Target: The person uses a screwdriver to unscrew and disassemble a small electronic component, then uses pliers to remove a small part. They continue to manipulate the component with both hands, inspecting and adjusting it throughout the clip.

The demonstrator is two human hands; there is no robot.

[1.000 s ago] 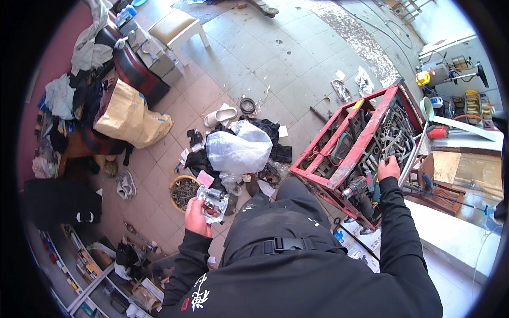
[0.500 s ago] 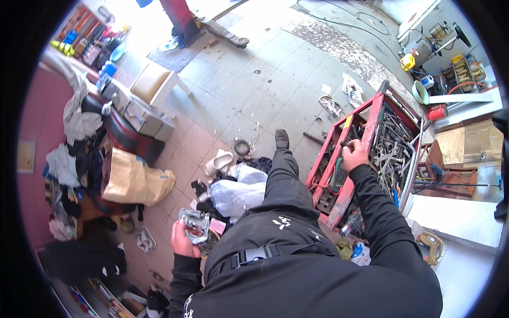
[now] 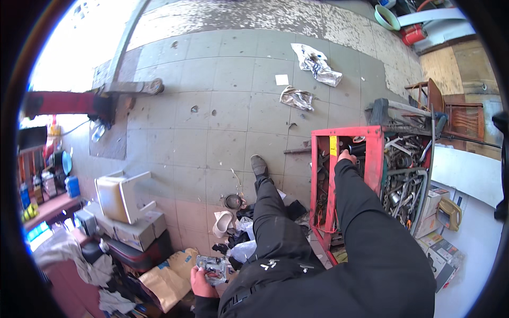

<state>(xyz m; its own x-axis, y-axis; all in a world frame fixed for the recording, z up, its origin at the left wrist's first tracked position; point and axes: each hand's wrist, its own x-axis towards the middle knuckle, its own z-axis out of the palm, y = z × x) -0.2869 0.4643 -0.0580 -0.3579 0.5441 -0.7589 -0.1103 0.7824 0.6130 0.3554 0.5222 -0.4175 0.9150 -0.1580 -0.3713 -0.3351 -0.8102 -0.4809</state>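
At the lower middle, my left hand (image 3: 203, 284) is closed around the edge of a clear plastic pack (image 3: 213, 267) with a small metallic and reddish part inside. My right hand (image 3: 345, 156) reaches into the open side of a red metal tool cart (image 3: 373, 159). Its fingers are curled beside a dark cylindrical thing (image 3: 358, 150); whether they grip it is hard to make out. Wrenches, sockets and other loose metal tools (image 3: 403, 183) fill the cart's top tray, right of that hand.
A white shoe (image 3: 222, 224), a dark ring-shaped part (image 3: 233, 201) and plastic bags lie by my foot. White-and-grey cloths (image 3: 317, 64) lie on the tiled floor ahead. A chair (image 3: 115, 196) lies tipped on boxes at left, above a tan paper sack (image 3: 168, 281). A white ledge (image 3: 469, 172) runs along the right.
The view has turned to the right and come nearer the cart. My right hand has gone deeper into the cart's side opening. My left hand still holds the clear pack.
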